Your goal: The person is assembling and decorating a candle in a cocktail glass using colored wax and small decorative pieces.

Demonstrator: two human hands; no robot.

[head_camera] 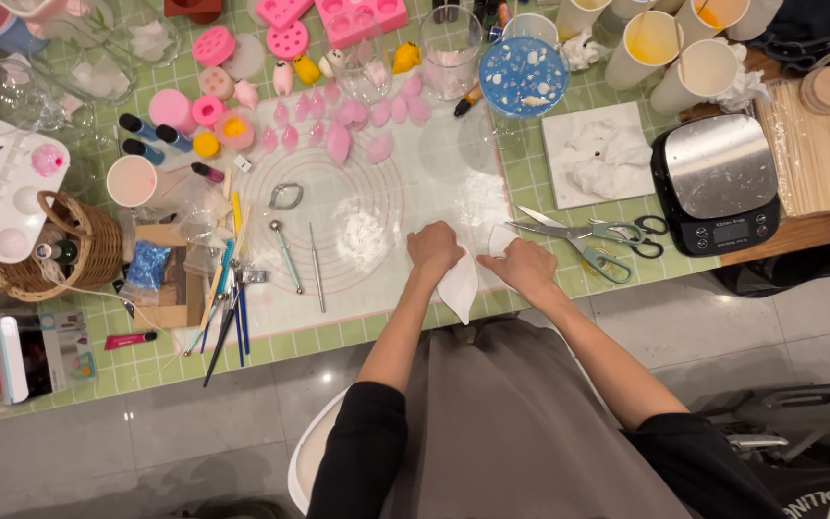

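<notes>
Two hands pinch one white tissue [460, 284]; left hand [434, 250] at nine o'clock, right hand [527, 266] at three. Scissors [593, 235] lie just beyond at one o'clock.

Black kitchen scale [718, 183] w/ small display, right; blue glitter bag [147, 266], left.

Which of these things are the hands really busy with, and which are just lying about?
In hand:
left hand
right hand
white tissue
clear mat

Lying about:
scissors
kitchen scale
wicker basket
pink moulds
paper cups
</notes>
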